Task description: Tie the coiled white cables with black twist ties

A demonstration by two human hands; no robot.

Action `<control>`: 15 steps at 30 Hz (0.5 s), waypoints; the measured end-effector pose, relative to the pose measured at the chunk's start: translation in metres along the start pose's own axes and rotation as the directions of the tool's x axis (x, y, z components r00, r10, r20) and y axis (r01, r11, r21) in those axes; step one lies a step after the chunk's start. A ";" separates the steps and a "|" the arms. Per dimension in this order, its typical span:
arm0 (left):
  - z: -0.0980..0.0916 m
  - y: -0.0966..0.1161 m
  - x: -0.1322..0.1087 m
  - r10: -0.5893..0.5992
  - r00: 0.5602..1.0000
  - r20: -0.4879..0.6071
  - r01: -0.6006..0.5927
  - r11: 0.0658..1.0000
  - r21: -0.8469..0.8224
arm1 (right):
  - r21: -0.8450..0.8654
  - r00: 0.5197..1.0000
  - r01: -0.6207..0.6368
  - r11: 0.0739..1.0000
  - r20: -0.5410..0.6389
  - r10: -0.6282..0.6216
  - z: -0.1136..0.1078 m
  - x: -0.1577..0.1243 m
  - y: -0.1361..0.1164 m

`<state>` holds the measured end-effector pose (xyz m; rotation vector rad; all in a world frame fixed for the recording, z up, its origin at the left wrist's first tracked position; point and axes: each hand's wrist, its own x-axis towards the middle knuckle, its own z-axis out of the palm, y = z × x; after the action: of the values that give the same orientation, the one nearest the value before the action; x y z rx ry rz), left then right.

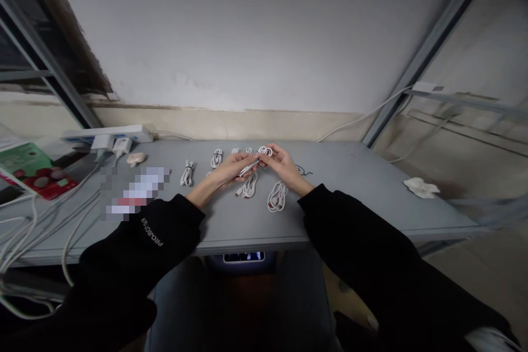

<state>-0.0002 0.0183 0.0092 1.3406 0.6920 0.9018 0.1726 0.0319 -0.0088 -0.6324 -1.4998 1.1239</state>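
Observation:
Over the middle of the grey table (350,198), a coiled white cable (265,150) is held between my two hands. My left hand (231,168) grips its lower left part, while my right hand (282,165) pinches the bundle near its looped end. Just below them lie a white cable coil (248,187) and, further right, another white coil (277,197) with reddish parts. Bundles bound with dark ties, one cable bundle (187,174) and another bundle (216,158), rest left of my hands. Black ties (304,170) lie beside my right hand.
A white power strip (109,135) with plugged-in chargers stands at the back left. Several loose cables (45,225) run over the left edge. A green and red package (35,168) and a small pale case (136,159) are nearby. Crumpled tissue (421,187) lies far right.

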 end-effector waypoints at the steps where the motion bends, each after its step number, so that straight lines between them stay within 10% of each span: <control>1: 0.001 0.000 0.000 0.013 1.000 0.008 -0.013 1.000 0.023 | 0.010 1.000 -0.010 1.000 0.004 0.010 0.000 0.000 0.000; 15: 0.001 0.005 -0.004 0.116 0.992 -0.042 -0.096 0.940 0.327 | 0.022 0.993 -0.120 0.993 -0.013 0.120 0.000 0.002 0.001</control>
<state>-0.0022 0.0141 0.0144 1.6615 0.8483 0.9457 0.1722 0.0336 -0.0085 -0.7224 -1.4510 1.2228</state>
